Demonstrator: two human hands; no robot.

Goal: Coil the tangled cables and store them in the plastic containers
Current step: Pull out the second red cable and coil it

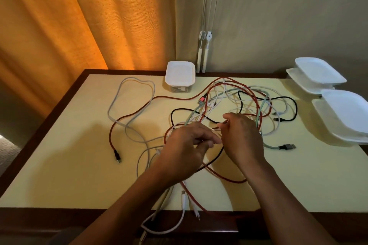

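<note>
cables [235, 93]: one big knot mid-counter [69, 165]; red, black, mint, a few white, can't count exactly
containers [180, 74]: three, one at far edge, two at right edge
left hand [185, 149]: palm down, fingers curled on a white strand
right hand [243, 137]: fingers pinching that strand too

Cables [242, 93] lie on the table [59, 175] (containers [346, 113] behind, right).

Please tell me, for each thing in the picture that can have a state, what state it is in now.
cable tangle: knotted, uncoiled, spread on the table.
left hand: fingers curled, pinching a strand of the tangle.
right hand: fingers curled, pinching a strand too.
rear container: upright, lid on, something stored inside.
side containers: two, lids apparently lying askew on top.
white cable: hanging over the table's front edge.
</note>
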